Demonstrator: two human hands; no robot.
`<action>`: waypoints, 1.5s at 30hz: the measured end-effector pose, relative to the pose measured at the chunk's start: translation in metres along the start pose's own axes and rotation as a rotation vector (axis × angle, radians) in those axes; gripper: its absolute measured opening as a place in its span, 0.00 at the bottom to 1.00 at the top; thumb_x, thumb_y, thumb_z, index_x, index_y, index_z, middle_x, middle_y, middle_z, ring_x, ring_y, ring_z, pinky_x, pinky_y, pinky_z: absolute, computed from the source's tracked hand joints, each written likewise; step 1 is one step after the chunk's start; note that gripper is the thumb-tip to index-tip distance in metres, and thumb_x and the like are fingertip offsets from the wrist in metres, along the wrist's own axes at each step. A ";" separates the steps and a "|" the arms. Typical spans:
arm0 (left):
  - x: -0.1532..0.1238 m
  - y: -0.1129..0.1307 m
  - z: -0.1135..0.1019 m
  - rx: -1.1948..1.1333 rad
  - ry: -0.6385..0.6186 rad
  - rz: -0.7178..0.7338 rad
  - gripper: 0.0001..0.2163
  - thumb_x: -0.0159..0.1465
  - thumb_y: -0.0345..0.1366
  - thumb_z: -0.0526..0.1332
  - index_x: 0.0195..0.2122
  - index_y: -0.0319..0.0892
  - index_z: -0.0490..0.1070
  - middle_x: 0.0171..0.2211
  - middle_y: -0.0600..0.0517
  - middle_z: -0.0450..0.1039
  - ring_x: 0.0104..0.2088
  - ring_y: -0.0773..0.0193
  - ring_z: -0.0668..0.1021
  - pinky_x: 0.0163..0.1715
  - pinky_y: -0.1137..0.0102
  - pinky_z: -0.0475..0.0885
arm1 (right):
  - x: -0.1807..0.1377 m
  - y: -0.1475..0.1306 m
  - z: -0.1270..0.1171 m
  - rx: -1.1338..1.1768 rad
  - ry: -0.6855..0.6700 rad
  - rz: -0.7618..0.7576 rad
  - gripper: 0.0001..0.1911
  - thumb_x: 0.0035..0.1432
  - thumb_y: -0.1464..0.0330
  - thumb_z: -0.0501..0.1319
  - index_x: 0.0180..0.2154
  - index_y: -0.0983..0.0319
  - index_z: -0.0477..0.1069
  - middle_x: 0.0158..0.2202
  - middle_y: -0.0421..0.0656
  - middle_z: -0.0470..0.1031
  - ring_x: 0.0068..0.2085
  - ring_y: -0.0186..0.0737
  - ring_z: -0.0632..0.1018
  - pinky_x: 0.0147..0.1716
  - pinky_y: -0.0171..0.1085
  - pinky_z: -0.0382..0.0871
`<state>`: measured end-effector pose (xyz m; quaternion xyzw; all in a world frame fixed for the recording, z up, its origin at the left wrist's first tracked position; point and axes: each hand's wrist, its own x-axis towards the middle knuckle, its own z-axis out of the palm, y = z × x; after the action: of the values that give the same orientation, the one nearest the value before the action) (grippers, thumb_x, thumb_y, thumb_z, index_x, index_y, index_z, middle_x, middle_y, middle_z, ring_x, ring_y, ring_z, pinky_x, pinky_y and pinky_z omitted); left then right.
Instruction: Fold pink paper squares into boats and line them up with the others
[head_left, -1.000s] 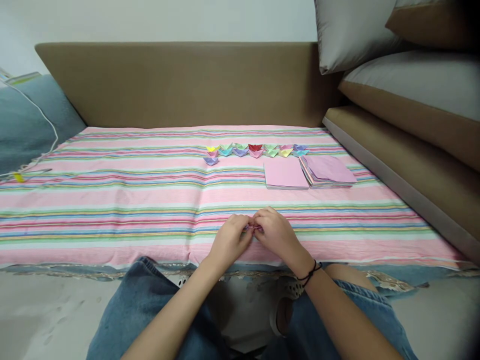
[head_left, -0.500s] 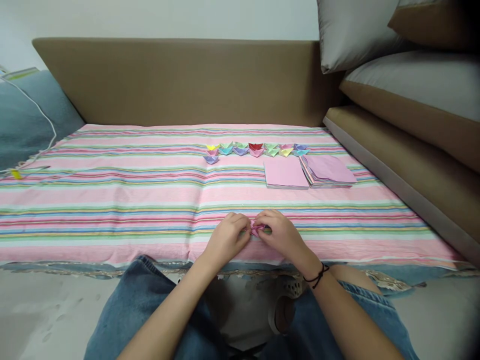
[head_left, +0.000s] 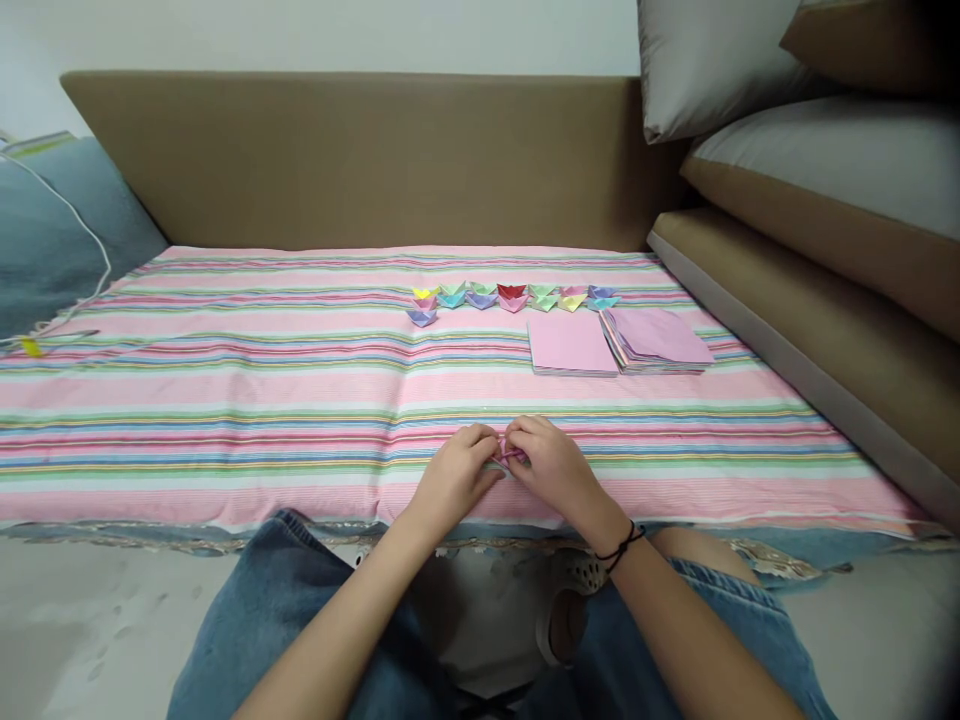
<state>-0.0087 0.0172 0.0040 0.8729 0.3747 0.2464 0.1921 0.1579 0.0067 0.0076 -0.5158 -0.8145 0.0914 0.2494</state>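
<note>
- Paper [head_left: 516, 454], folded and pink, sits pinched in the right fingers [head_left: 525, 436].
- Left fingers [head_left: 478, 438] are at its other side; whether they pinch it, I can't tell.
- Beyond the fingers stand small paper boats [head_left: 512, 304].

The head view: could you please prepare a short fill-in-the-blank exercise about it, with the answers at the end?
1. The left hand and right hand are at a small folded piece of pink ____.
2. The neater paper stack lies to the ____ of the messier stack.
3. The cloth has a pattern of coloured ____.
4. The cord on the right wrist is ____.

Missing words: paper; left; stripes; black.
</note>
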 end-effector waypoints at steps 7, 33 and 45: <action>0.002 -0.002 -0.003 -0.103 0.012 -0.111 0.04 0.58 0.32 0.61 0.28 0.42 0.66 0.27 0.53 0.70 0.31 0.63 0.72 0.31 0.70 0.66 | -0.004 0.019 -0.022 0.360 -0.127 -0.072 0.08 0.48 0.69 0.68 0.33 0.61 0.72 0.34 0.42 0.74 0.38 0.39 0.74 0.38 0.37 0.69; 0.005 0.016 -0.016 -0.962 0.337 -0.487 0.14 0.44 0.35 0.71 0.24 0.39 0.65 0.16 0.59 0.63 0.19 0.74 0.68 0.20 0.78 0.63 | -0.010 -0.003 -0.018 1.027 0.304 0.370 0.12 0.40 0.64 0.71 0.22 0.62 0.70 0.27 0.45 0.77 0.29 0.40 0.78 0.28 0.36 0.74; 0.004 0.018 -0.016 -1.033 0.317 -0.489 0.17 0.48 0.36 0.69 0.28 0.42 0.58 0.16 0.62 0.64 0.18 0.74 0.69 0.20 0.79 0.62 | -0.008 -0.007 -0.015 1.265 0.236 0.448 0.27 0.41 0.67 0.71 0.35 0.56 0.54 0.25 0.35 0.76 0.23 0.33 0.75 0.22 0.29 0.66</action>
<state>-0.0054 0.0114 0.0273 0.5074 0.4206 0.4727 0.5849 0.1622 -0.0049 0.0213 -0.4335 -0.4452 0.5426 0.5652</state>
